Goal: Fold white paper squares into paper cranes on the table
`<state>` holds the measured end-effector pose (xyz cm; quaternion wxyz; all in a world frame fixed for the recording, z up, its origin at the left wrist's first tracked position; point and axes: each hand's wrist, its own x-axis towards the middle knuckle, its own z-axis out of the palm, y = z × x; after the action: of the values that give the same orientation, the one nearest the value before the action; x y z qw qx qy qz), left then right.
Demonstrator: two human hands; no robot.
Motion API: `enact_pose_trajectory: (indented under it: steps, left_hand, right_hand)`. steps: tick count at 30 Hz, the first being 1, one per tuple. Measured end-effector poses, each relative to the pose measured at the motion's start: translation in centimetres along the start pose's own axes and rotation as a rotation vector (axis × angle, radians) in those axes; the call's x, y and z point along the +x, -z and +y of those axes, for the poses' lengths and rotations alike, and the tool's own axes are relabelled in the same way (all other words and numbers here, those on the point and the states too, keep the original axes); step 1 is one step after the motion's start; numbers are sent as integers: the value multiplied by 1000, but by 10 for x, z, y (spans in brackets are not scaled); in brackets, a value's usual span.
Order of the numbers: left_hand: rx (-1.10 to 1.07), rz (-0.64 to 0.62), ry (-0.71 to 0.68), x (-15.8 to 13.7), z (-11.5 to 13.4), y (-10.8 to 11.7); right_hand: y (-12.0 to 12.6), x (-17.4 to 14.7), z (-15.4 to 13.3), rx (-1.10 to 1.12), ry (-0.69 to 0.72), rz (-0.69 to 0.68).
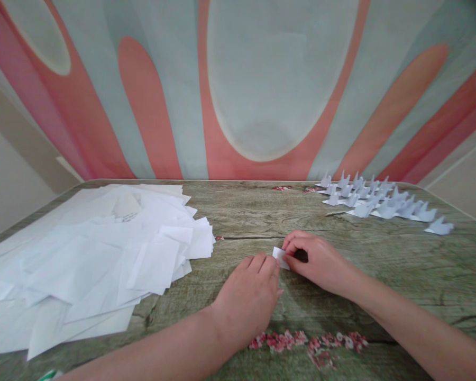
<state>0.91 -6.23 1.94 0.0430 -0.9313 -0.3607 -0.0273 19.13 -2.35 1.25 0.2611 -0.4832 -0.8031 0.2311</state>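
Grey-green wood grain, with darker lines running crosswise, covers the table (238, 211), and a band of printed red and white blossoms (285, 341) decorates it close to the person, with smaller patches of the same print near the far edge. Behind that edge stands a patterned wall (241, 169) in coral and pale grey-blue, with long rounded bands and 1 large oval in the middle; plainer pale wall shows at either side. Between the 2 hands, near the middle of the table, is a small white paper piece (281, 256). Its visible part slants from upper left to lower right, with 1 corner pointing away from the person; fingers cover its ends, so I cannot tell which way its long axis runs. The right hand (315, 262) pinches the piece at its right side between thumb and index finger, the other fingers curled. The left hand (249, 288) lies palm down at its left, fingers close together; whether they grip it I cannot tell. A loose pile of white paper sheets (103, 259) spreads across the left, and folded paper birds (387, 210) stand in rows at the far right, 1 set slightly apart
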Motion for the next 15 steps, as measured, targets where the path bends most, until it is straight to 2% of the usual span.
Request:
enact_pose_trajectory:
  steps: [15]
  left_hand:
    - [23, 8, 8, 0, 1, 1]
  right_hand:
    - [-5, -4, 2, -2, -23, -5]
